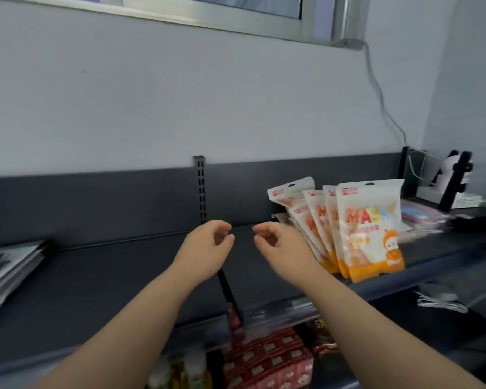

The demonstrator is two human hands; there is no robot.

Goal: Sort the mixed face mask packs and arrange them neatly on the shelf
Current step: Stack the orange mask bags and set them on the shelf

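Observation:
Several white and orange mask packs (369, 228) stand upright in a leaning row on the right part of the dark shelf (101, 279). Behind them to the right lie flat pink and blue packs (421, 217). A stack of dark grey packs (9, 268) lies at the shelf's far left. My left hand (208, 245) and my right hand (278, 242) hover side by side over the shelf's middle, fingers loosely curled, holding nothing. The right hand is just left of the orange row, apart from it.
A slotted upright post (199, 189) divides the shelf's back panel. A black and white device (455, 181) with cables stands at the far right. Red boxes (270, 360) and bottles (185, 372) fill the lower shelf. A white cord (441, 303) lies at lower right.

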